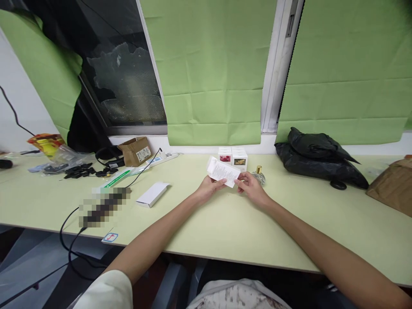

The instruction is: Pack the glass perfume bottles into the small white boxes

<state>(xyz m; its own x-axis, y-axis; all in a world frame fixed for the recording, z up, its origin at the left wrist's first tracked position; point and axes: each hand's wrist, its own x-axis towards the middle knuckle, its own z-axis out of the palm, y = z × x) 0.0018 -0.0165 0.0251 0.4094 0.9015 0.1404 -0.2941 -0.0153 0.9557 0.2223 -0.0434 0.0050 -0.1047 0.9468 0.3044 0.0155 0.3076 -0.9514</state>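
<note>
My left hand (209, 189) and my right hand (251, 188) both pinch a white printed paper leaflet (222, 171), held just above the pale green table (225, 219). The left fingers grip its lower left edge, the right fingers its lower right corner. Just behind the leaflet stand two small white boxes (232, 158) with pictures on their fronts. A small glass bottle with a gold cap (258, 174) stands right beside my right hand.
A flat white box (152, 194) lies left of my hands. Further left are a cardboard box (135, 151), black cables, a power strip (159, 160) and plastic bags. A black bag (317, 159) and a brown package (391, 186) sit at the right.
</note>
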